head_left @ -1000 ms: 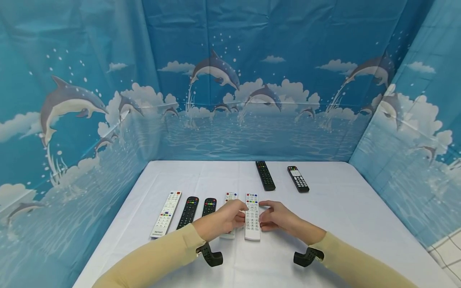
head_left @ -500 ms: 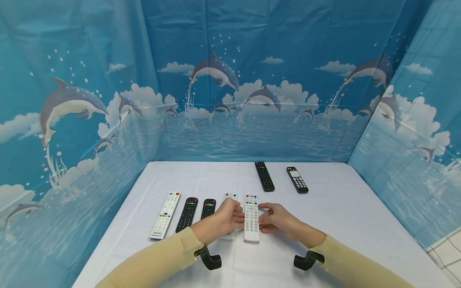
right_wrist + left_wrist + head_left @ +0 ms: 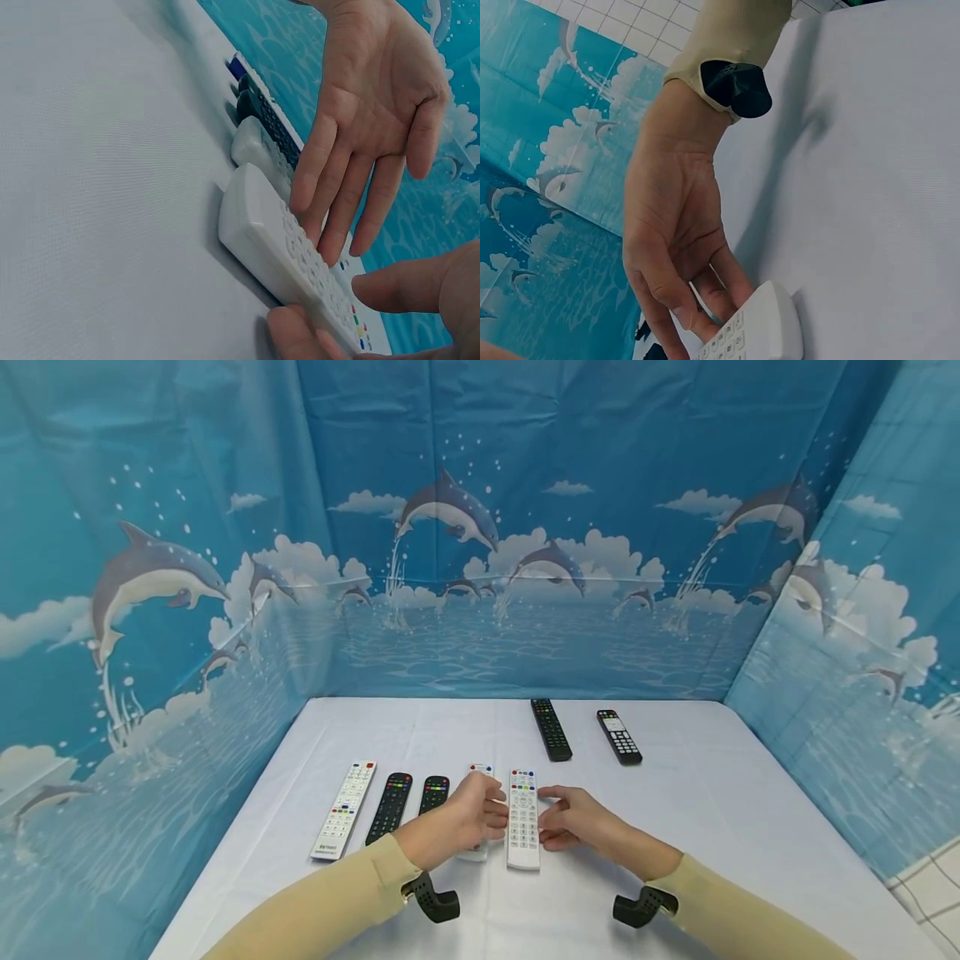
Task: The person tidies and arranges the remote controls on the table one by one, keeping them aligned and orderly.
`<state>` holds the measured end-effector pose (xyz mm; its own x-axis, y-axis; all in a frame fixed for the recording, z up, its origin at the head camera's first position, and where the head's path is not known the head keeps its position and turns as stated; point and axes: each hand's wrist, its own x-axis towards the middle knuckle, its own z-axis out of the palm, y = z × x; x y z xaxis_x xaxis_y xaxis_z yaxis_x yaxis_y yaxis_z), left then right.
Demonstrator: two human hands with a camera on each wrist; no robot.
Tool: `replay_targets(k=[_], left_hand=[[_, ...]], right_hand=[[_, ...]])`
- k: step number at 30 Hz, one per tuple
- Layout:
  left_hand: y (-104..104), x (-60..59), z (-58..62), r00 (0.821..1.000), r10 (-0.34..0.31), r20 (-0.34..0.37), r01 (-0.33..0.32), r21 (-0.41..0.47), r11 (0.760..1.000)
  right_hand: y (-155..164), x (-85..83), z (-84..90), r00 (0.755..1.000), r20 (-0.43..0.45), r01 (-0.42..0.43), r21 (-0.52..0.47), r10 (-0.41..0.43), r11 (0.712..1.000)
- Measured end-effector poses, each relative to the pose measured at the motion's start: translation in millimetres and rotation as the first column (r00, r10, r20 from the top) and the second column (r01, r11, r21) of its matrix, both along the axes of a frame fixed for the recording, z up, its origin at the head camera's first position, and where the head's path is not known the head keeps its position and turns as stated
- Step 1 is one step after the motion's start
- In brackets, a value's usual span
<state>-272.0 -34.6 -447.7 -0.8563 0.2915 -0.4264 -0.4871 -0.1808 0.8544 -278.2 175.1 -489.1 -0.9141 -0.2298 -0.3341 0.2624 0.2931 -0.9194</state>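
A white remote control (image 3: 522,827) lies lengthwise between my two hands, in front of me on the white cloth. My left hand (image 3: 468,814) is at its left edge, over a second white remote (image 3: 481,769) that it partly hides. In the right wrist view the fingers of that left hand (image 3: 367,135) are straight, palm showing, holding nothing. On the other side, my right hand (image 3: 573,818) has loosely bent fingers along the remote's right edge. Its thumb (image 3: 397,291) stays off the buttons, and the fingertips are beside the side wall; whether they touch it I cannot tell.
To the left lie a long white remote (image 3: 345,810) and two black remotes (image 3: 392,806), (image 3: 435,793), the nearer one partly behind my left arm. Farther back are a black remote (image 3: 551,729) and a black-and-white one (image 3: 619,737). A dolphin-print curtain (image 3: 480,635) surrounds the table.
My left thumb and fingers have drawn slightly left, away from the white remote's edge. My right hand has stayed by its right edge. The whole head view has shifted slightly.
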Motion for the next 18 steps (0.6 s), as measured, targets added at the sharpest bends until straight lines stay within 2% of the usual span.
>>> replay_targets(k=[5, 9, 13, 18], left_hand=[[-1.2, -3.6, 10.0, 1.0, 0.008, -0.016, -0.008, 0.01, 1.0], [1.1, -13.6, 16.6, 1.0, 0.024, -0.02, -0.023, 0.058, 0.998], [7.2, -31.4, 20.2, 0.998, 0.054, -0.014, -0.052, 0.101, 0.994], [19.4, -60.9, 19.9, 0.995, 0.104, -0.003, -0.103, 0.125, 0.987]], right_hand=[[4.8, -4.9, 9.2, 1.0, 0.003, 0.006, 0.004, -0.006, 1.0], [11.1, -15.8, 20.0, 0.999, -0.027, 0.023, 0.027, -0.022, 0.999], [20.6, -31.4, 30.9, 0.998, -0.053, 0.036, 0.038, -0.034, 0.999], [33.0, -54.1, 43.0, 0.994, -0.07, 0.083, 0.023, -0.081, 0.996]])
